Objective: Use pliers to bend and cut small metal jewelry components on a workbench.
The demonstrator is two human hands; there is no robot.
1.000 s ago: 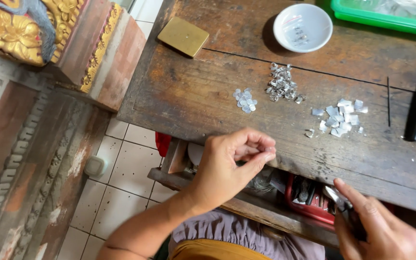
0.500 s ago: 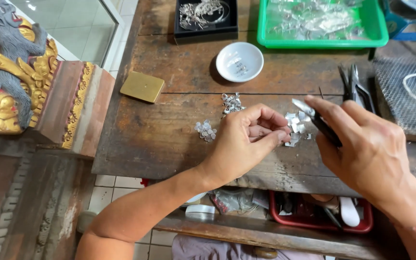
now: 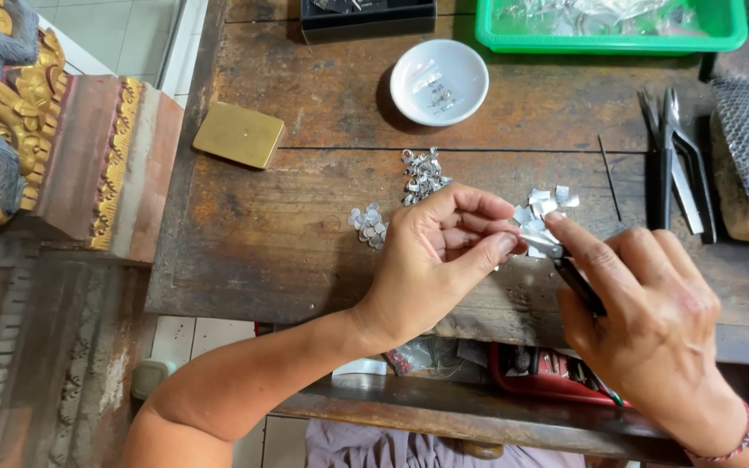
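A brass block (image 3: 238, 134) lies at the counter's (image 3: 305, 251) left. Small silver pieces (image 3: 367, 224) sit heaped within reach. The left hand (image 3: 431, 260) pinches shut on a tiny piece, steadying it for the pliers (image 3: 569, 269) that the right hand (image 3: 652, 334) grips closed, tips meeting over the counter.
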